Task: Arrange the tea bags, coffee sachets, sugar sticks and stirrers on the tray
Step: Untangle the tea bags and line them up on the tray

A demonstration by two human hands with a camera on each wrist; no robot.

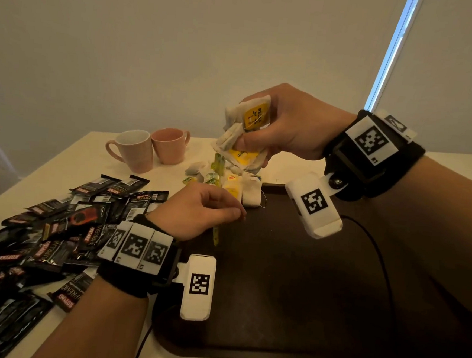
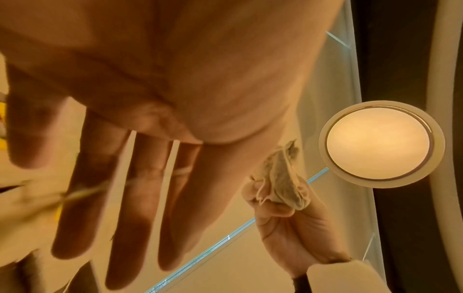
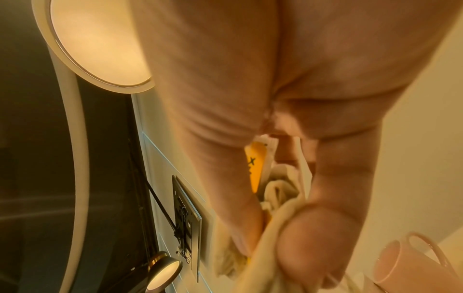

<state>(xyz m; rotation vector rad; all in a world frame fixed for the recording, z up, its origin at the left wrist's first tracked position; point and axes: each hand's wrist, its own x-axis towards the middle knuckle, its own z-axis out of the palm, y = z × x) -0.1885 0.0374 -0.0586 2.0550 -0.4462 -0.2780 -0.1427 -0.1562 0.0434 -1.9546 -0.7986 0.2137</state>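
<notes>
My right hand [image 1: 244, 134] is raised above the table's far side and grips a bunch of white tea bags [image 1: 247, 123] with yellow tags; the same bunch [image 3: 278, 190] fills its curled fingers in the right wrist view. A green tag [image 1: 219, 160] dangles under the bunch. My left hand [image 1: 226, 209] hovers over the far left corner of the dark brown tray [image 1: 291, 282]. Its fingers [image 2: 140, 198] are straight, a thin string [image 2: 100, 186] lies across them, and a yellow-green tag [image 1: 215, 236] hangs below. More loose tea bags [image 1: 229, 181] lie by that corner.
A heap of black coffee sachets [image 1: 55, 235] covers the table left of the tray. Two pink mugs [image 1: 135, 148] stand at the back. A black cable [image 1: 378, 260] runs across the tray's right half. The wall is close behind the table.
</notes>
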